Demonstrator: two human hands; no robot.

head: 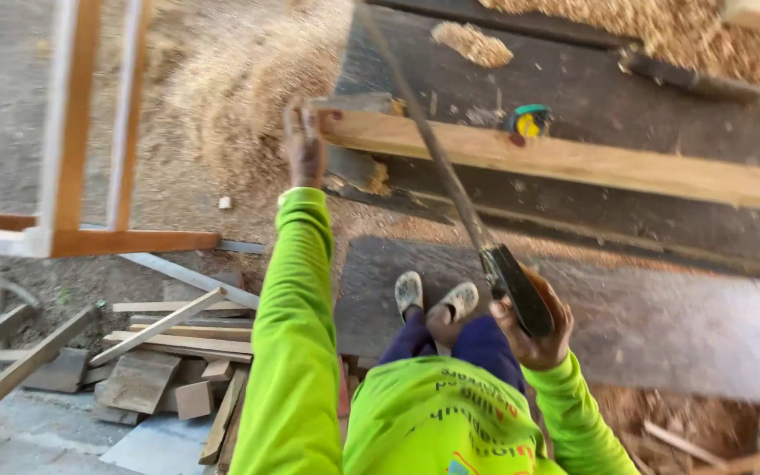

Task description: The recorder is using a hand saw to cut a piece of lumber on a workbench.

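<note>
Lying across the dark counter (626, 97), the long plank (573, 163) is pinned at its near end by the outstretched left hand (305, 149), fingers pressed together on it. The raised right hand (534, 330) has fingers clamped around the handsaw (459, 198) handle, blade angled up across the plank.

Long pale plank (573, 163), handsaw (459, 189) perhaps crossing it
</note>
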